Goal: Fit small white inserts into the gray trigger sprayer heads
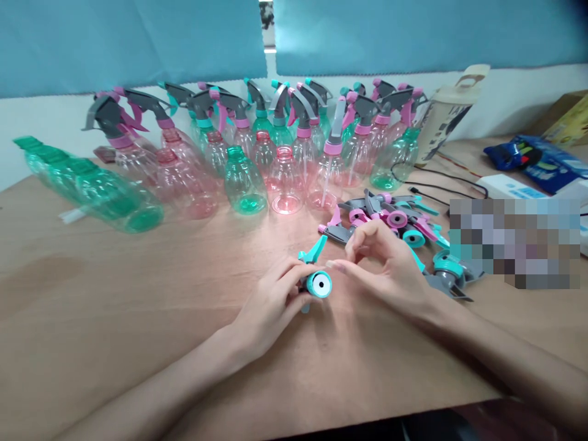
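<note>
My left hand (275,294) is closed around a teal-and-grey trigger spray head (320,285). Its round collar faces me, showing a white disc with a dark hole in the middle. Just to the right of it is my right hand (386,269), its fingers curved and the thumb stretched apart towards the collar, with nothing visible between them. Behind my right hand lies a pile of loose spray heads (397,219) in pink, teal and grey. Another teal-collared spray head (448,263) rests near my right wrist.
Uncapped green bottles (245,184) and pink bottles (285,184) stand across the back, among several bottles fitted with spray heads (303,116). Blurred green bottles (105,190) are at the left. A tall cup (448,116), black cable (441,173) and blue packet (546,165) occupy the right.
</note>
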{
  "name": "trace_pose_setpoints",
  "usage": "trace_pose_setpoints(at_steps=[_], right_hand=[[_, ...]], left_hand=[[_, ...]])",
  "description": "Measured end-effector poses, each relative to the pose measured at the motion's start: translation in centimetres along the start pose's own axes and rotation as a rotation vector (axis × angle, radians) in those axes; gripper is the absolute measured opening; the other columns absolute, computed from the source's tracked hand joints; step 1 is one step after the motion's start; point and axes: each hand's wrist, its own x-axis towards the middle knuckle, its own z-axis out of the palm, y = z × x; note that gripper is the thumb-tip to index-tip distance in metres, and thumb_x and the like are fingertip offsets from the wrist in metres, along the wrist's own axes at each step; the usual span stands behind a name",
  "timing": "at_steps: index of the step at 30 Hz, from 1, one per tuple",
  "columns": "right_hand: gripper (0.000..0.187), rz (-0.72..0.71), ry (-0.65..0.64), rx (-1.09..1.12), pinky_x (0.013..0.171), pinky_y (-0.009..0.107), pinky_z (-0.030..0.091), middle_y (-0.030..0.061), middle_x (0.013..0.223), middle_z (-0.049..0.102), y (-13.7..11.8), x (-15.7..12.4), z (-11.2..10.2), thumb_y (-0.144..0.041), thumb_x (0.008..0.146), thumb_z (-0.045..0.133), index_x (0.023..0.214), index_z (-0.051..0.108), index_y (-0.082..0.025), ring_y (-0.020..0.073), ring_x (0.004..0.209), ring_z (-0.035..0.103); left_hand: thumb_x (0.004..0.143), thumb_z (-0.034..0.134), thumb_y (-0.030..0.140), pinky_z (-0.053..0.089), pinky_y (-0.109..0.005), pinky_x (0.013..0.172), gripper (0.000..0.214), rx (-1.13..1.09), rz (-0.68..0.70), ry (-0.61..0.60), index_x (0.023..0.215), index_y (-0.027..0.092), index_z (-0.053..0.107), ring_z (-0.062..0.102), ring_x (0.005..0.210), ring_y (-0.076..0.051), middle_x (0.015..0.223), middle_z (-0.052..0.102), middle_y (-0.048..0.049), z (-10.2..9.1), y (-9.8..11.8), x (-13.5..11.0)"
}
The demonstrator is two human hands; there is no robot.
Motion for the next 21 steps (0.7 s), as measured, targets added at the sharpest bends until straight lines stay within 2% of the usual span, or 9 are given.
trace_pose_setpoints(at_steps=[3,5,7,13,21], right_hand=[[0.027,-0.176,-0.112,-0.083,0.071,0.027,0.054,-0.0007,0.085,0.056,-0.49,-0.21,-0.35,-0.013,0.080,0.064,0.096,0.044,-0.020,0.0114,0.076,0.062],[0.033,-0.258,-0.193,-0.179,0.075,0.028,0.054,0.0008,0.086,0.060,-0.59,-0.43,-0.42,-0.009,0.079,0.061,0.105,0.044,-0.019,0.0136,0.082,0.065],[0.037,-0.303,-0.219,-0.264,0.077,0.029,0.054,0.0021,0.087,0.062,-0.51,-0.60,-0.40,-0.008,0.079,0.060,0.111,0.043,-0.018,0.0158,0.086,0.066],[0.040,-0.321,-0.219,-0.313,0.077,0.031,0.054,0.0056,0.092,0.063,-0.21,-0.64,-0.39,-0.012,0.080,0.059,0.116,0.042,-0.016,0.0187,0.091,0.066],[0.044,-0.298,-0.256,-0.325,0.080,0.034,0.053,0.0073,0.102,0.061,-0.04,-0.81,-0.30,-0.014,0.080,0.058,0.120,0.041,-0.020,0.0189,0.092,0.064]], left_hand=[[0.084,0.060,0.008,0.047,-0.026,0.076,0.032,-0.002,0.003,0.009,0.111,0.024,0.054,0.055,0.083,-0.013,0.098,0.056,0.0000,-0.01,-0.08,-0.02],[0.085,0.060,0.008,0.048,-0.025,0.075,0.032,-0.006,0.011,0.012,0.112,0.023,0.053,0.055,0.084,-0.013,0.099,0.056,-0.0005,0.00,-0.14,-0.04],[0.085,0.059,0.007,0.048,-0.025,0.075,0.034,-0.010,0.016,0.009,0.114,0.024,0.053,0.055,0.085,-0.013,0.101,0.056,-0.0009,0.01,-0.18,-0.05],[0.086,0.057,0.008,0.049,-0.027,0.074,0.034,-0.003,0.023,0.000,0.116,0.025,0.054,0.056,0.085,-0.014,0.100,0.057,-0.0017,-0.07,-0.19,-0.07],[0.086,0.057,0.009,0.049,-0.027,0.074,0.031,0.031,0.031,0.009,0.113,0.024,0.054,0.057,0.086,-0.015,0.102,0.058,-0.0018,-0.03,-0.17,-0.06]])
